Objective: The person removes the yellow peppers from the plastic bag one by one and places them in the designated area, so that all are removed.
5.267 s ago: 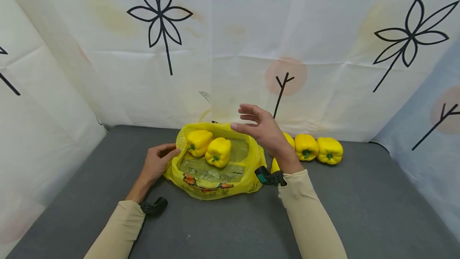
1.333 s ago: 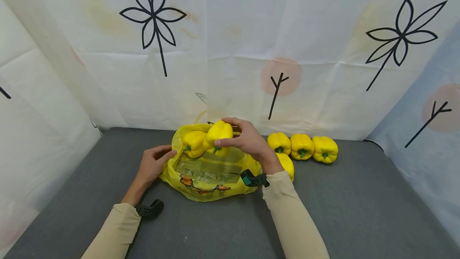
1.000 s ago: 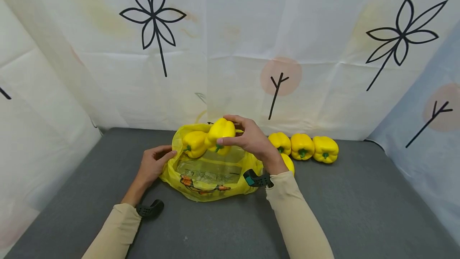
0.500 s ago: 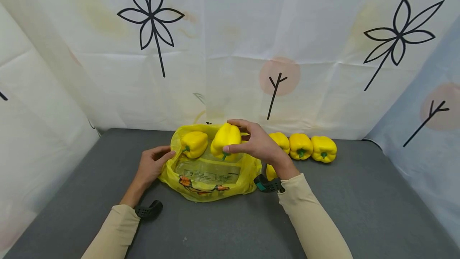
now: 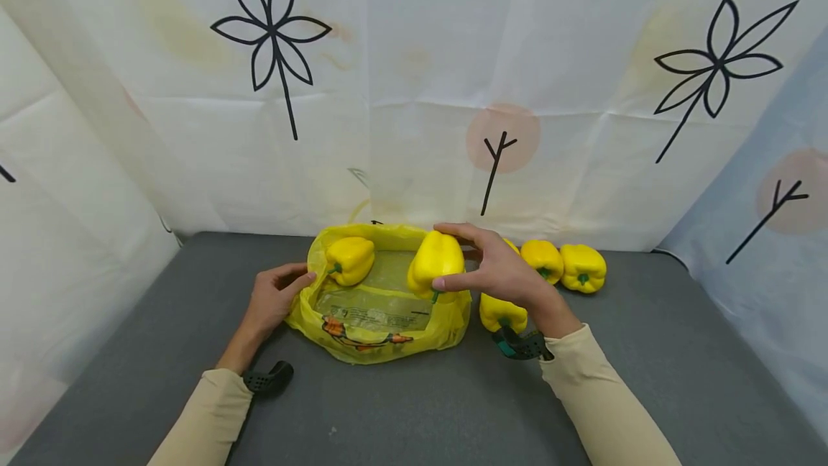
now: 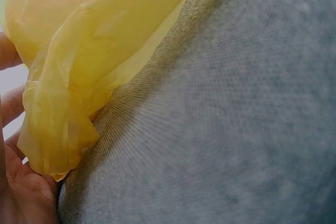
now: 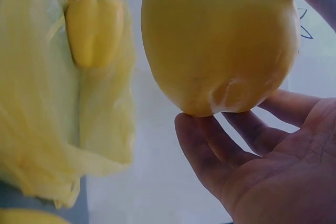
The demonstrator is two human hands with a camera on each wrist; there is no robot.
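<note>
A yellow plastic bag [image 5: 382,347] stands with its mouth spread wide on the dark tabletop. My left hand [image 5: 274,297] pinches the bag's left rim; thin yellow plastic lies against its fingers [image 6: 13,103] in the left wrist view. With thumb and fingertips, my right hand [image 5: 498,268] holds a yellow bell pepper [image 5: 436,261] over the right side of the bag's mouth. The right wrist view shows that held pepper [image 7: 220,45] up close, fingertips under its lower end. Another yellow bell pepper [image 5: 350,260] lies inside the bag at the left.
Right of the bag, a row of yellow bell peppers [image 5: 583,269] sits on the dark grey table [image 5: 401,416], partly behind my right hand. One more pepper [image 5: 503,313] lies nearer, beside my right wrist. A white patterned curtain [image 5: 414,92] rises behind the table.
Earlier, two peppers lay in the bag and my right hand was empty above it. It took hold of one, raised it and has moved right with it. My left hand has stayed at the rim.
</note>
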